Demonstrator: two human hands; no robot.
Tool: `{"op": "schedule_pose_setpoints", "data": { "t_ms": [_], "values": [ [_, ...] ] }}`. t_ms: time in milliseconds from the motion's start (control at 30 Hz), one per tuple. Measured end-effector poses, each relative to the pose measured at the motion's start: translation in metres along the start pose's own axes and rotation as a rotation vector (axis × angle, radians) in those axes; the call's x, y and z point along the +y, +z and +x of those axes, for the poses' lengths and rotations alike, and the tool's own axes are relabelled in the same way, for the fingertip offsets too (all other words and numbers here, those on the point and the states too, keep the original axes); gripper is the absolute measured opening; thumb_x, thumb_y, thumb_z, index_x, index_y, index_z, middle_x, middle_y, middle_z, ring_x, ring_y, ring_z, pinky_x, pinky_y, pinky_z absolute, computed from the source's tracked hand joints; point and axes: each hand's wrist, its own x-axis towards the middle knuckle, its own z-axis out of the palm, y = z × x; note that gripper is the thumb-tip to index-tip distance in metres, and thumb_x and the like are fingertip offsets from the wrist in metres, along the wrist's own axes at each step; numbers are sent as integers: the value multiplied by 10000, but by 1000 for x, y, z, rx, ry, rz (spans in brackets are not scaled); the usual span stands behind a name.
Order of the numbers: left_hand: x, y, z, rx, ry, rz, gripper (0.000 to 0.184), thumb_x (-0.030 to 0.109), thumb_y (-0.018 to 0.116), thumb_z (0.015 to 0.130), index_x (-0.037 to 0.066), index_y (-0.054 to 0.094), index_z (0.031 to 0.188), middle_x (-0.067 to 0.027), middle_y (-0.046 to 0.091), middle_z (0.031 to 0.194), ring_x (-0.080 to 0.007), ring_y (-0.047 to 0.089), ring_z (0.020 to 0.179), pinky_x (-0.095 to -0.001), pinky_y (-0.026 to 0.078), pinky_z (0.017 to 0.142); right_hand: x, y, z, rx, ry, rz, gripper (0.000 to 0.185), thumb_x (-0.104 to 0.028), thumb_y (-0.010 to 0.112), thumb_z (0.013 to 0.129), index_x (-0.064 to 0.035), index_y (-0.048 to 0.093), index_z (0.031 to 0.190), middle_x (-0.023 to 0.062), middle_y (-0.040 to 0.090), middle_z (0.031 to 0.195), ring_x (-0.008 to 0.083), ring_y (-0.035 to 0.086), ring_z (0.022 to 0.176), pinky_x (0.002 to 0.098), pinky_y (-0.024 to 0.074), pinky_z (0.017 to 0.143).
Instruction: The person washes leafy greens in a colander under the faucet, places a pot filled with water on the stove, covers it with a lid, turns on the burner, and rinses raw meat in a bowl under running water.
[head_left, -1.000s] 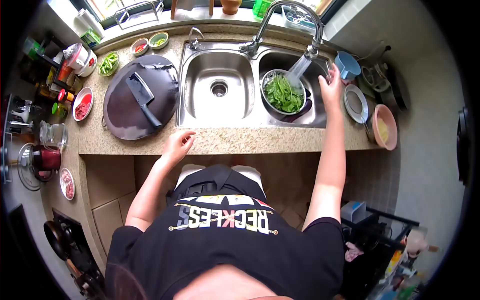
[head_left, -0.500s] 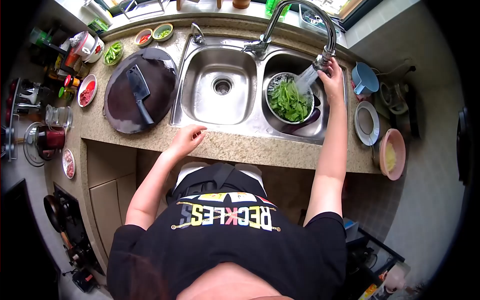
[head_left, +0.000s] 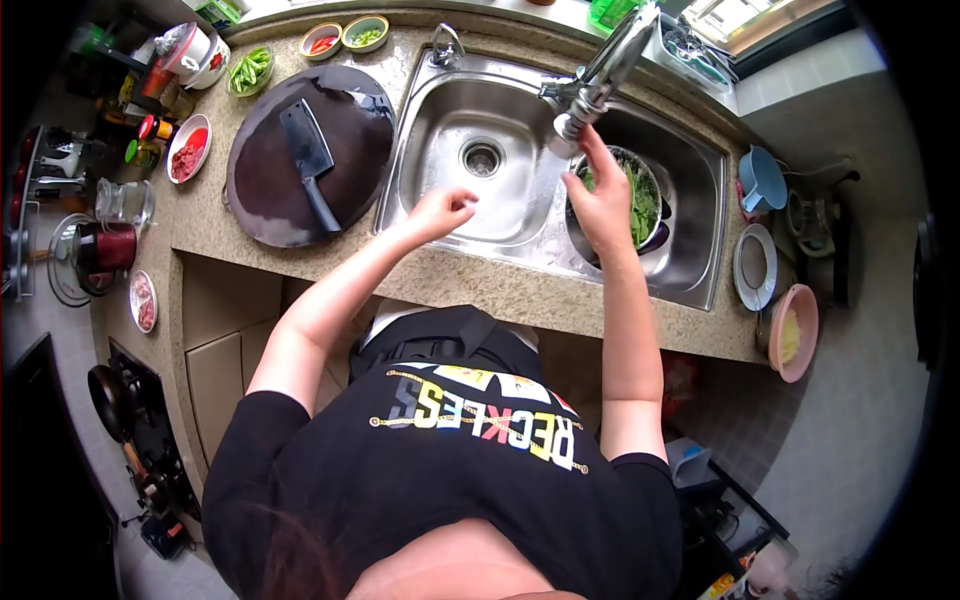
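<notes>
My right hand reaches up beside the chrome faucet. Its fingertips are at the spout's end, and the thumb stands apart from the fingers. Partly behind this hand, a metal bowl of leafy greens sits in the right sink basin. A dark purple eggplant shows beside the bowl. My left hand hovers over the front of the left basin, its fingers loosely bent and holding nothing. No clear water stream is visible below the spout.
A cleaver lies on a dark round board left of the sink. Small bowls of cut peppers and a dish of meat stand around it. To the right are a blue dipper, a white plate and a pink bowl.
The faucet spout has swung left from over the greens toward the divider, with my right hand following it. The visible stream is gone. My left hand has moved forward over the left basin.
</notes>
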Motion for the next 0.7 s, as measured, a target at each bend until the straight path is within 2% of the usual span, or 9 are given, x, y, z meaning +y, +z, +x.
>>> {"op": "schedule_pose_setpoints", "data": {
  "t_ms": [133,200,300,333,367,467,500,600,700],
  "values": [
    [-3,-6,97,96,-96,-514,367,157,630,817,10,564,1147,-35,601,861,-109,571,704,-258,481,645,-4,59,38,-79,-12,290,678,39,609,732,1,369,1365,177,509,1293,230,526,1171,293,372,1007],
    [6,-17,136,179,-207,-660,222,107,618,791,27,616,998,-55,611,815,-147,571,670,-306,460,577,-15,74,50,-45,79,425,685,46,607,745,9,343,1375,176,520,1270,218,521,1177,295,387,997],
    [3,-33,175,248,-218,-965,157,85,584,806,12,612,942,-74,594,767,-165,557,620,-315,454,544,-13,81,72,-64,136,248,760,73,628,763,13,246,1418,162,522,1223,207,496,1173,289,400,982],
    [1,-35,181,252,-218,-965,157,85,584,806,12,612,942,-74,594,767,-165,557,620,-315,454,544,-12,83,79,-59,172,172,781,58,652,754,15,243,1418,158,535,1201,201,526,1130,288,410,970],
    [4,-40,185,273,-267,-904,144,87,582,811,13,614,930,-77,596,761,-169,562,613,-319,454,536,-12,86,86,9,73,50,674,-14,717,717,20,409,1315,107,617,1018,143,593,895,265,469,829],
    [16,-49,175,329,-259,-964,103,106,585,823,32,617,886,-80,601,739,-176,571,593,-338,444,495,-14,88,106,-117,190,-184,569,-109,754,652,-92,534,1176,66,662,826,184,631,738,304,480,701],
    [37,-55,153,297,-266,-941,102,112,584,827,34,615,884,-79,604,743,-174,566,583,-343,432,478,-1,98,110,-31,93,-98,469,-92,751,646,-103,547,1068,34,649,753,170,599,656,305,469,654],
    [15,-52,145,282,-261,-971,121,152,567,841,56,625,889,-57,569,698,-149,485,489,-340,353,400,-9,115,117,90,41,-26,386,-96,757,671,-72,543,992,12,598,692,98,516,610,265,421,587],
    [-31,-48,149,486,-463,-771,297,217,529,851,96,562,1120,-29,472,615,-124,335,385,-320,231,338,2,129,131,96,8,2,428,-80,761,677,-93,525,1034,-15,592,704,88,490,600,248,419,587]
  ]
}}
